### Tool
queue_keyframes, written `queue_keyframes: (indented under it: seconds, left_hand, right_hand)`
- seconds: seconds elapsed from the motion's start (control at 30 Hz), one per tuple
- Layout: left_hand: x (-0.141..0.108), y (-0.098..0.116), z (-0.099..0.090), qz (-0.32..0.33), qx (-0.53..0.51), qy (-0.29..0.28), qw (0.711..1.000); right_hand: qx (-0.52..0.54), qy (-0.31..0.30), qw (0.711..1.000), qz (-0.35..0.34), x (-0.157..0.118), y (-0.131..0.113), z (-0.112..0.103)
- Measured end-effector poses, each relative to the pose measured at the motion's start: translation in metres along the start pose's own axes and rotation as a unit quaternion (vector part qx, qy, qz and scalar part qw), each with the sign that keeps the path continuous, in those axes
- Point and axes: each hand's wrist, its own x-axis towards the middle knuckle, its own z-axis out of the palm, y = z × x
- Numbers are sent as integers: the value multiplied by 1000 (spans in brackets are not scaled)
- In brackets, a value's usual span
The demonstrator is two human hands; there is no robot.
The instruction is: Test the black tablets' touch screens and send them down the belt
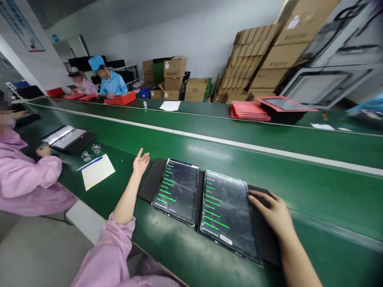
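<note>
Two tablets lie side by side on the green bench, their dark screens showing lists of green text. The left tablet (179,191) and the right tablet (227,211) each rest on a black folding cover (151,179), and a small white label sits at the right one's lower edge. My right hand (273,211) reaches over the right tablet's far side, fingertips at its edge and the black flap under the palm; the fingers are spread. Raised left of the left tablet, my left hand (141,161) is palm up with fingers apart, holding nothing.
A paper sheet (98,171) with a blue pen (89,163) lies left, near two small clear objects (96,148). A co-worker in pink (26,175) sits by another tablet (67,137). Red sleeves (249,111) and cardboard boxes (196,88) stand beyond the white rail (209,139).
</note>
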Motion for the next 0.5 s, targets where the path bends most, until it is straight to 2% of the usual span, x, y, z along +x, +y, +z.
queue_keyframes:
  seconds: [0.2, 0.5]
  left_hand:
    - [-1, -1, 3, -2, 38, 8, 999]
    - [-10, -2, 7, 17, 72, -51, 996]
  right_hand:
    - [-4, 5, 1000, -2, -1, 2, 1]
    - [-2, 13, 1000, -8, -5, -2, 2]
